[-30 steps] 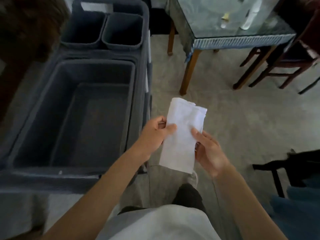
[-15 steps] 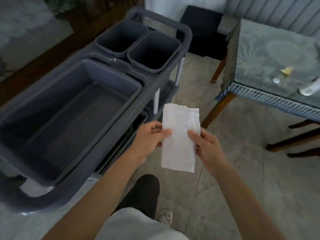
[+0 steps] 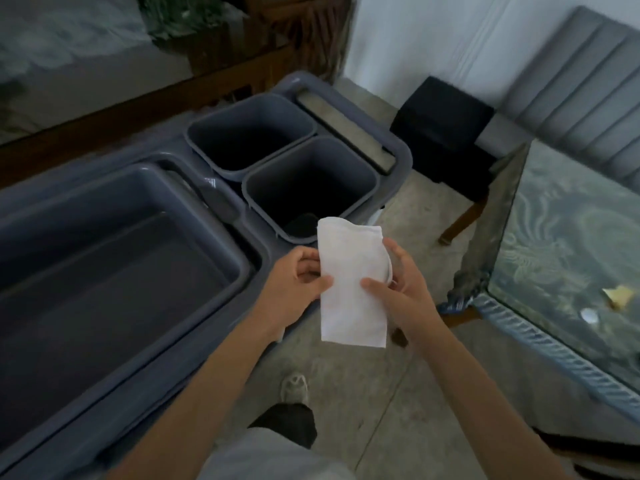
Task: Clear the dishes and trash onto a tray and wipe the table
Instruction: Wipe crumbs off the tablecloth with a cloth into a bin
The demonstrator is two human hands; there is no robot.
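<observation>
White folded cloth (image 3: 349,285) is being held upright in front of the body, above the floor (image 3: 363,393) and just beside the near right edge of the grey cart (image 3: 398,150). It is being pinched along its left edge by the left hand (image 3: 294,285), thumb on the front and fingers curled behind. Its right edge is being gripped by the right hand (image 3: 401,289), thumb pressed on the front and fingers wrapped behind. No brand, label or writing is being shown on the cloth, the cart or the bins.

On the cart, a large grey tub (image 3: 114,258) is being carried at the left, and two small square bins (image 3: 277,168) are being carried side by side at the far end; all three are looking empty, though their insides are dark. The top of the cloth is overlapping the near rim of the closer bin in view.

At the right, a glass-topped table (image 3: 571,244) is being seen, with a yellowish scrap (image 3: 620,295) and a small white scrap (image 3: 588,315) lying near its near edge. A black stool (image 3: 443,123) is standing beyond the table's far corner.
</observation>
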